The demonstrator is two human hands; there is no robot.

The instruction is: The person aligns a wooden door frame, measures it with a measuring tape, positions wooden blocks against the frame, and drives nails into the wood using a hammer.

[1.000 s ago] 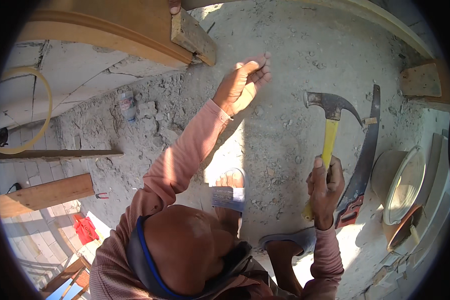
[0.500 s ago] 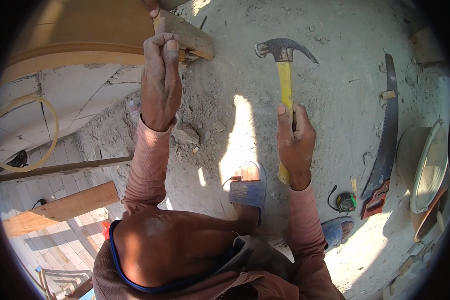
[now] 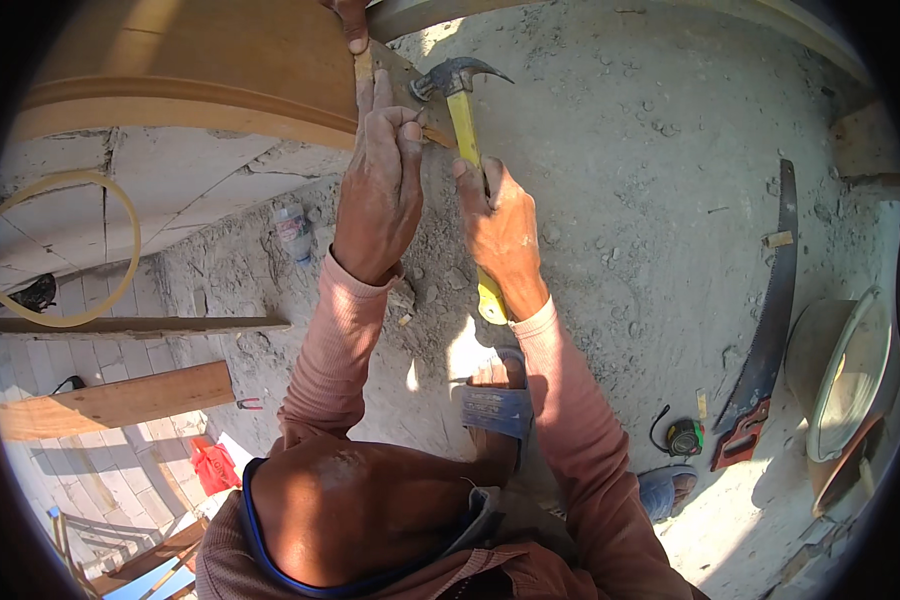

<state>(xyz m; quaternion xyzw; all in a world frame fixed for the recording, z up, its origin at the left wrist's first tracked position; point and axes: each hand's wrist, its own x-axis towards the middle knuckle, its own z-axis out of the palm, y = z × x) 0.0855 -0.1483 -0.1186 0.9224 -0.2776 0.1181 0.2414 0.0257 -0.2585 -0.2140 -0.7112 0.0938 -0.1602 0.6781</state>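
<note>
In my right hand (image 3: pixel 507 225) is a claw hammer (image 3: pixel 462 120) with a yellow handle and dark steel head. The striking face is close to the end of a timber piece (image 3: pixel 398 68) beside a brown wooden panel (image 3: pixel 200 55). My left hand (image 3: pixel 380 200) lies against that timber, thumb and forefinger pinched on what looks like a thin nail (image 3: pixel 420 114), its tip hard to make out. Another person's hand (image 3: pixel 349 22) holds the panel's corner from the far side, touching a small wood strip (image 3: pixel 364 75).
At right lie a handsaw (image 3: pixel 770 290), a tape measure (image 3: pixel 684 437) and a pale bucket (image 3: pixel 845 380). A plastic bottle (image 3: pixel 292 232), a yellow hose loop (image 3: pixel 135 230), a plank (image 3: pixel 120 400) and red-handled pliers (image 3: pixel 250 404) are at left. Rubble covers the rough floor.
My right hand has brought the hammer left and up to the timber's end. My left hand stays pinched at the timber. The view has shifted slightly.
</note>
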